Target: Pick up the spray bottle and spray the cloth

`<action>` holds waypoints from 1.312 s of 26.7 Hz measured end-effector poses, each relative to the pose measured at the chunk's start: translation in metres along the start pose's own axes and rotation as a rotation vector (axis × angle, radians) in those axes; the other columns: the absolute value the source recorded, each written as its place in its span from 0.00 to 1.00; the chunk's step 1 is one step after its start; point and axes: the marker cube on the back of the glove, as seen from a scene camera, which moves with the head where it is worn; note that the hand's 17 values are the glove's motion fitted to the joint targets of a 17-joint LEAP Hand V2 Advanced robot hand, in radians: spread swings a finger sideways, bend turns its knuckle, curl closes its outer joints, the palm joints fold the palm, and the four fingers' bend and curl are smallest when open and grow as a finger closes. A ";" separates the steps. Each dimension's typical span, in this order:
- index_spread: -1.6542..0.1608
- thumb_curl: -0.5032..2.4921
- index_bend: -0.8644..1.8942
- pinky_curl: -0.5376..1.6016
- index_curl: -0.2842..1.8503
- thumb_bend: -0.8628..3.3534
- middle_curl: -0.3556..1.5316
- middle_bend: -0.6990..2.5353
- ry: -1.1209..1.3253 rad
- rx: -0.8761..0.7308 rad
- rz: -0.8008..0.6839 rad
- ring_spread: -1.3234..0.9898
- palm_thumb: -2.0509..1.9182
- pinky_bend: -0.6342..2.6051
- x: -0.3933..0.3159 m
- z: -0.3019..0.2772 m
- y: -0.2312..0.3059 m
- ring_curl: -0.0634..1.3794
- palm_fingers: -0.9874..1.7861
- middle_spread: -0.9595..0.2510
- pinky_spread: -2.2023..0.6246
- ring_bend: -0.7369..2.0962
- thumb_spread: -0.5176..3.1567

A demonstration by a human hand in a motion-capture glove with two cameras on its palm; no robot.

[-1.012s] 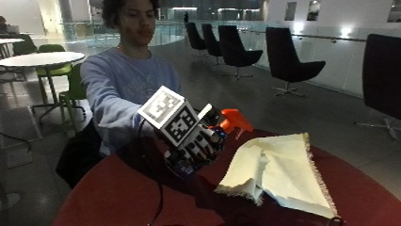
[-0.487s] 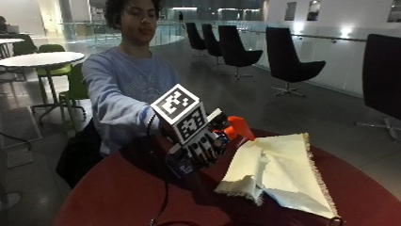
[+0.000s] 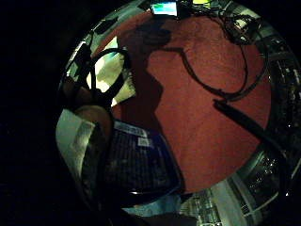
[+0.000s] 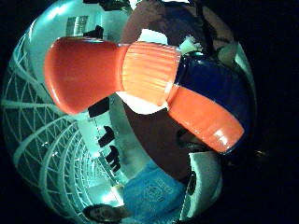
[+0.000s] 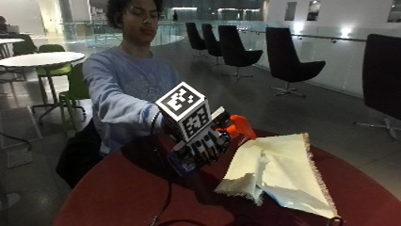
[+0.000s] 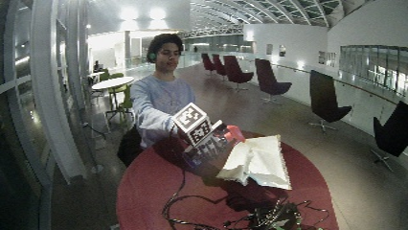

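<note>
My gloved right hand (image 5: 204, 146) grips a spray bottle with an orange head (image 5: 240, 127) and a dark blue body (image 5: 186, 162), held above the round red table (image 5: 125, 188). The nozzle points toward the cream cloth (image 5: 282, 172), which lies crumpled on the table just beside the hand. In the thumb side palm view the orange trigger head (image 4: 88, 74) and blue bottle shoulder (image 4: 219, 84) fill the picture. The little finger side palm view shows the labelled blue bottle body (image 3: 136, 160) by the palm, with the cloth (image 3: 110, 75) on the red table (image 3: 211, 70) beyond.
Black cables (image 6: 191, 211) and a small device lie on the table's near part in the wide outside view. Behind the person stand black chairs (image 5: 288, 61), a white round table (image 5: 37, 59) and green chairs.
The hand with the bottle has shifted a little toward the cloth and risen slightly, so the orange head is now closer to the cloth's edge.
</note>
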 end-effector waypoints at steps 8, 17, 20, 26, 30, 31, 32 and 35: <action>0.76 0.37 0.36 0.44 0.28 0.20 0.43 0.30 0.007 -0.012 -0.008 0.52 0.77 0.33 -0.004 -0.001 0.000 0.32 0.78 0.72 0.74 0.46 0.32; 0.76 0.37 0.35 0.44 0.28 0.20 0.43 0.30 0.016 -0.026 -0.011 0.52 0.77 0.33 -0.006 0.003 0.000 0.32 0.78 0.72 0.74 0.46 0.32; 0.76 0.37 0.35 0.44 0.28 0.20 0.43 0.30 0.015 -0.030 -0.011 0.52 0.77 0.33 -0.008 0.004 0.000 0.32 0.78 0.72 0.73 0.46 0.31; 0.76 0.37 0.36 0.44 0.28 0.20 0.43 0.30 0.025 -0.037 -0.019 0.52 0.77 0.33 -0.011 0.007 0.001 0.32 0.78 0.71 0.73 0.46 0.31; 0.76 0.37 0.36 0.44 0.28 0.20 0.43 0.30 0.024 -0.048 -0.021 0.52 0.77 0.33 -0.012 0.009 0.000 0.32 0.78 0.71 0.73 0.46 0.31; 0.76 0.37 0.36 0.44 0.28 0.20 0.43 0.30 0.023 -0.049 -0.022 0.52 0.77 0.33 -0.012 0.009 0.000 0.32 0.78 0.71 0.73 0.46 0.31; 0.76 0.37 0.36 0.44 0.28 0.20 0.43 0.30 0.021 -0.050 -0.024 0.52 0.77 0.33 -0.013 0.009 0.000 0.32 0.78 0.71 0.73 0.46 0.31; 0.76 0.37 0.35 0.44 0.28 0.20 0.43 0.30 -0.011 -0.041 -0.046 0.52 0.77 0.33 -0.015 0.010 0.002 0.32 0.78 0.71 0.73 0.46 0.31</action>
